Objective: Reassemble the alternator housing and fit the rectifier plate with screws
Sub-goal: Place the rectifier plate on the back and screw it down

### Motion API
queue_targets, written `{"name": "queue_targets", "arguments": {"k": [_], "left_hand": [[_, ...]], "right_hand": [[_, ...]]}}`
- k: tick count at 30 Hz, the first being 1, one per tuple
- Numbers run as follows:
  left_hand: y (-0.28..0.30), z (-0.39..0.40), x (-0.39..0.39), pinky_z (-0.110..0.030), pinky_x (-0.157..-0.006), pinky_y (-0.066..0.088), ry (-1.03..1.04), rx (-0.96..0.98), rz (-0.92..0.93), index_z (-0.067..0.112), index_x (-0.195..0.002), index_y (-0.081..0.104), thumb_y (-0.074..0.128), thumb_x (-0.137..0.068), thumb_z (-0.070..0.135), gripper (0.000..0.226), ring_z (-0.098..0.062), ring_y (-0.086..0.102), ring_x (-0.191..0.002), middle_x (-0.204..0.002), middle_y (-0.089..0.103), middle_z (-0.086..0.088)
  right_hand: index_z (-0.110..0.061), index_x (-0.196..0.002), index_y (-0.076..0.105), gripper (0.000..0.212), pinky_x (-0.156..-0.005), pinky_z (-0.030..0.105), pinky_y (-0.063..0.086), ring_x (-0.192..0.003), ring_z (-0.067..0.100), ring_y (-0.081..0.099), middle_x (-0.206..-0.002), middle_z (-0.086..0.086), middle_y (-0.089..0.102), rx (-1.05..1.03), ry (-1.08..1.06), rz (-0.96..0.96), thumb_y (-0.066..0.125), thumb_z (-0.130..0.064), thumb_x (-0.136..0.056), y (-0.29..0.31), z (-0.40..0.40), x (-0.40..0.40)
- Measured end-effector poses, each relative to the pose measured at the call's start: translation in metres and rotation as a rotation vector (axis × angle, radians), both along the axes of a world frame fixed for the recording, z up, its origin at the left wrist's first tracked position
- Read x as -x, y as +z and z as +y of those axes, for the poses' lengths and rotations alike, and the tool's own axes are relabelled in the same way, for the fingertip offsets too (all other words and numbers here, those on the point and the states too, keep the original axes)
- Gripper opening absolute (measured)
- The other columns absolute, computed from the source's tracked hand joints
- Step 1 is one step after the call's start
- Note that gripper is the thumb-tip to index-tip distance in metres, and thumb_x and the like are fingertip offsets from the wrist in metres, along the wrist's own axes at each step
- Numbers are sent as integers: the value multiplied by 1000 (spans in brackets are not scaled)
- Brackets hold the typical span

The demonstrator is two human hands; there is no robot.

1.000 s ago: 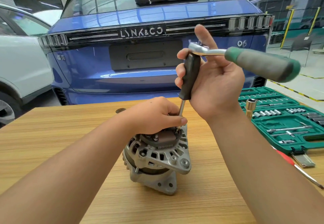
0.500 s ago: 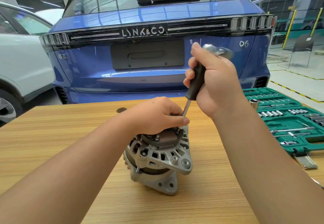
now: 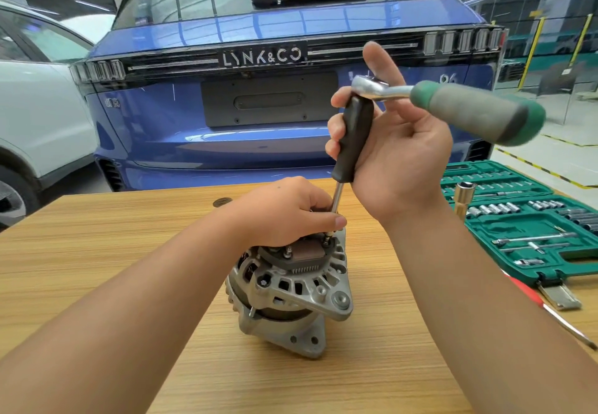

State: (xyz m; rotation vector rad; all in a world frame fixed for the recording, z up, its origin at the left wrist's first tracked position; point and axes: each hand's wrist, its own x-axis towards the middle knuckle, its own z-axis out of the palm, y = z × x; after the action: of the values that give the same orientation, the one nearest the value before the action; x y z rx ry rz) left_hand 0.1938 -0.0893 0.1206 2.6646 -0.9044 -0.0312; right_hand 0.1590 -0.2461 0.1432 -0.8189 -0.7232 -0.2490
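Note:
A silver alternator [image 3: 291,297] stands on the wooden table [image 3: 97,251], with the dark rectifier plate [image 3: 301,253] on its top. My left hand [image 3: 284,209] rests on the alternator's top and pinches the steel shaft of a black-handled driver [image 3: 354,135] just above a screw [image 3: 326,238]. My right hand [image 3: 388,151] holds the driver's black handle upright, fingers partly spread. A ratchet with a green and grey handle [image 3: 479,109] sits on the driver's top end and sticks out to the right.
A green socket case [image 3: 524,219] lies open at the right with several sockets and bars. A brass-coloured socket [image 3: 462,196] stands by it. A red-handled screwdriver [image 3: 550,310] lies at the right edge. A blue car [image 3: 259,106] is parked behind the table.
The ratchet handle has swung back out to the right after being hidden behind my right hand half a second ago. My right fingers have spread apart. My left hand stays on the shaft.

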Motion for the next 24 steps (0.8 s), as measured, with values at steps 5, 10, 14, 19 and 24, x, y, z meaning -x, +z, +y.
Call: {"name": "queue_targets", "arguments": {"k": [5, 10, 14, 19, 24], "left_hand": [[0, 1, 0, -31, -58, 38, -4, 14, 16, 18, -77, 59, 57, -94, 59, 45, -5, 44, -54, -64, 49, 9], [0, 1, -1, -31, -59, 39, -5, -1, 2, 21, -79, 61, 57, -94, 60, 42, -5, 46, -56, -67, 54, 6], [1, -2, 0, -29, -55, 35, -38, -26, -7, 28, -77, 54, 54, -96, 60, 38, -3, 46, -54, -63, 51, 18], [0, 0, -2, -30, -55, 36, -33, -8, -14, 31, -69, 54, 55, -96, 59, 39, -4, 45, -53, -61, 49, 14], [0, 0, -1, -29, -56, 37, -22, 7, -1, 26, -71, 55, 56, -94, 60, 41, -5, 45, -53, -61, 50, 12]], "right_hand": [[-27, -127, 54, 34, -66, 33, 38, -73, 20, 49, -92, 4, 59, 56, 12, 11, 34, -35, -100, 2, -2, 0], [-20, -117, 58, 23, -62, 29, 41, -68, 15, 51, -89, 2, 56, 40, -73, 115, 51, -34, -100, 5, 1, -1], [-18, -81, 62, 17, -50, 25, 43, -50, 10, 47, -63, -6, 53, 64, -437, 252, 68, -25, -96, 10, 2, -4], [-22, -106, 60, 12, -60, 26, 47, -63, 11, 56, -80, -4, 63, 27, -114, 237, 56, -12, -101, 7, -2, -3], [-26, -124, 54, 34, -61, 29, 46, -68, 16, 52, -89, 1, 62, 110, -255, -40, 49, -1, -101, 2, 6, -1]]}}
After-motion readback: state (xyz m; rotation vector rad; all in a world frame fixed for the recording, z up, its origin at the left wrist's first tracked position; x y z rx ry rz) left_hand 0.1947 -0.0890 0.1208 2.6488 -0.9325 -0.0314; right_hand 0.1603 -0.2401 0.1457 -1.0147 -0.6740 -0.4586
